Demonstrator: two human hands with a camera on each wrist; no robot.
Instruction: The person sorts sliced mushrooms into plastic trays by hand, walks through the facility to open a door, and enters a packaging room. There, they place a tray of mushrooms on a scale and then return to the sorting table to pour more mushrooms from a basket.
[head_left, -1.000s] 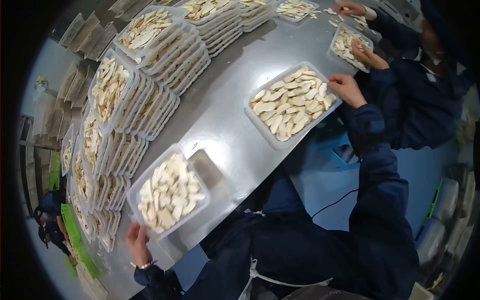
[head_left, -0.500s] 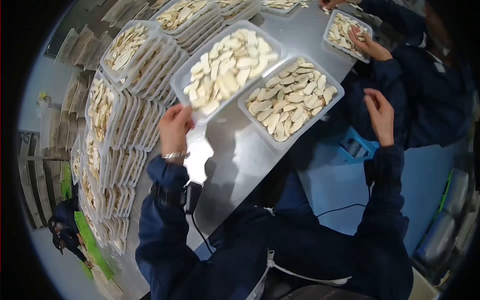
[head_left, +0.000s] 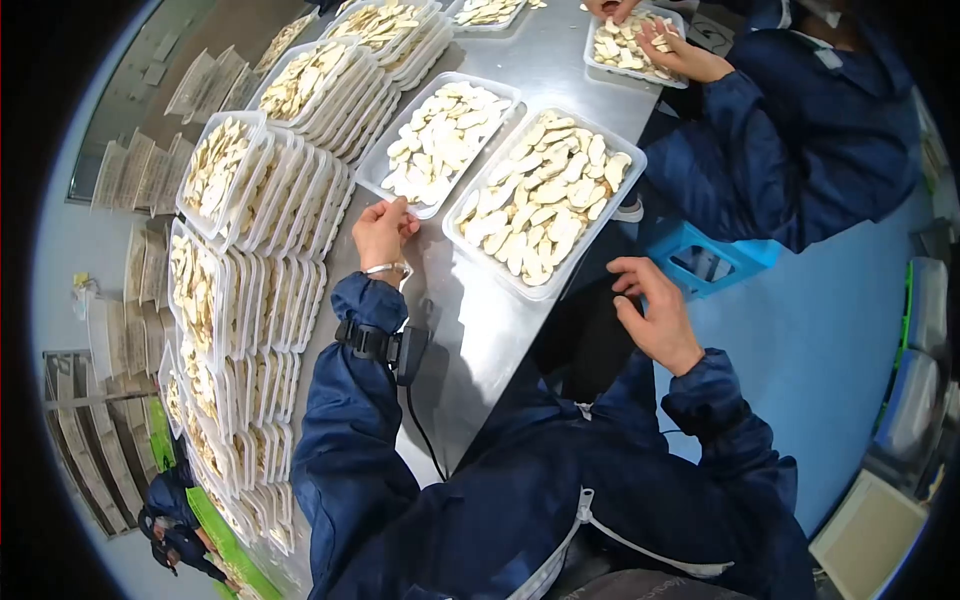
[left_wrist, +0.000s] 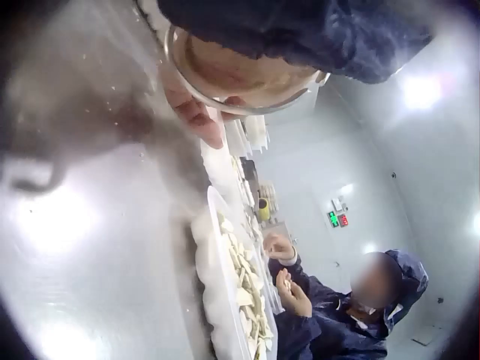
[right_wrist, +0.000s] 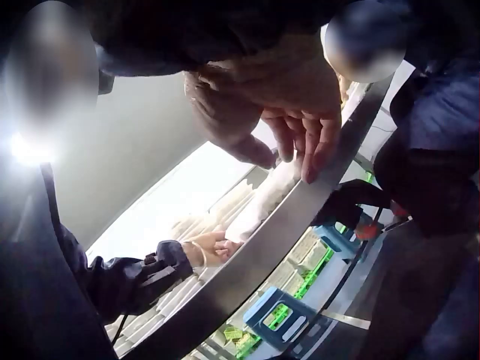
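A clear plastic tray [head_left: 372, 172] of pale, flat slices, like sliced mushroom, lies on the metal table. My left hand [head_left: 380, 238] pinches its near corner with thumb and fingers; the left wrist view shows the hand [left_wrist: 191, 112] only in part, behind a bracelet. Just right of that tray stands a second tray [head_left: 455, 228] with the same slices, along the table's edge. Off its right side my right hand [head_left: 655, 312] hangs in the air, fingers loosely bent and holding nothing. Its fingers [right_wrist: 311, 150] overlap the table edge in the right wrist view.
Tall stacks of filled trays [head_left: 285, 200] line the table's left side. Across the corner another person's hands [head_left: 690, 60] work over a tray [head_left: 640, 78]. A blue stool [head_left: 745, 262] stands on the floor at right. A cable [head_left: 425, 430] trails from my left wrist.
My left hand has carried its tray from the table's near left up beside the second tray and lowered it. The right hand has left the second tray's rim and drawn back toward my body.
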